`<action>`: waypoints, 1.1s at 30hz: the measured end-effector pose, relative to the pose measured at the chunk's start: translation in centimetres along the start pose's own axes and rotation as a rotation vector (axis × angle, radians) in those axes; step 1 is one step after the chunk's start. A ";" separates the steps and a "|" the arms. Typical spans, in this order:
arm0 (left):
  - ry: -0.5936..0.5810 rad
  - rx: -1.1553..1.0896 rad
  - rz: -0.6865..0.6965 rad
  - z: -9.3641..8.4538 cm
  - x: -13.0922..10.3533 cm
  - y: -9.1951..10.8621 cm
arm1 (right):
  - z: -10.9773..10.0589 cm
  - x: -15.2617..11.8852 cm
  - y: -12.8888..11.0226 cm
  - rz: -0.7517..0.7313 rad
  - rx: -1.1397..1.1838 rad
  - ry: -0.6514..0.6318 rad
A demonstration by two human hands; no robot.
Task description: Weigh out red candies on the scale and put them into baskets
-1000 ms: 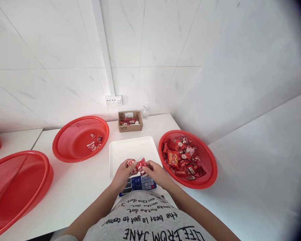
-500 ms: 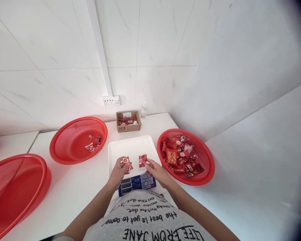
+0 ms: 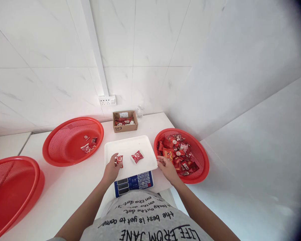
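Observation:
My left hand (image 3: 112,170) is closed on a small red-and-white candy packet (image 3: 119,161) over the left part of the white tray (image 3: 126,145). A second red candy packet (image 3: 137,156) lies loose near the tray's middle. My right hand (image 3: 167,168) is empty with its fingers loosely apart, between the tray's right corner and the rim of a red plastic basket (image 3: 203,157). Several red candy packets (image 3: 182,152) are heaped in that basket. Below the tray, the blue keypad panel of a weighing scale (image 3: 133,184) shows.
Left of the tray is a red mesh basket (image 3: 62,135) holding a few packets. Another red basket (image 3: 12,197) stands nearer on the left. Behind the tray, against the tiled wall, are a cardboard box (image 3: 125,128) of packets and a clear cup (image 3: 139,112).
My right hand has let go of its red packet, which now lies on the tray, and has moved right to the basket's rim. My left hand still holds its packet.

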State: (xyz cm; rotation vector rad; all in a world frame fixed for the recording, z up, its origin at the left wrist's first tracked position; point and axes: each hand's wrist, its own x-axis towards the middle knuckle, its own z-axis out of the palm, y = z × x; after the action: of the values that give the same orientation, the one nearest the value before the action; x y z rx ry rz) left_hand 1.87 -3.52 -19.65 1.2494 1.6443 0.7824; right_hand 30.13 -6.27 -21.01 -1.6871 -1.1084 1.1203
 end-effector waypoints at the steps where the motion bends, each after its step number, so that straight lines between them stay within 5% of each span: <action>1: 0.003 0.057 0.022 -0.1 0.3 -0.1 | -0.6 0.1 0.3 -0.016 -0.018 0.033; 7: 0.095 0.462 0.382 0.6 1.3 -0.1 | -4.0 0.9 2.3 0.040 -0.295 0.117; 13: -0.230 0.647 0.617 4.4 1.2 0.7 | -5.8 1.3 4.7 0.147 -0.594 0.080; 19: -0.286 0.632 0.619 6.4 1.4 0.7 | -5.5 1.3 4.9 0.158 -0.602 0.090; 28: -0.135 0.463 0.616 3.0 -1.4 0.0 | -5.5 1.4 4.2 0.241 -0.756 -0.014; 33: -0.054 0.056 0.282 1.1 -2.9 -0.4 | -5.5 1.6 4.6 0.236 -0.760 -0.023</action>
State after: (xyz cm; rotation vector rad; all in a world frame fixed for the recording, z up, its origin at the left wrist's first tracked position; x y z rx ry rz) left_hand 2.95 -6.40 -19.63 1.5513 1.4726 0.8688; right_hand 36.70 -6.92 -24.14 -2.4417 -1.4943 0.9050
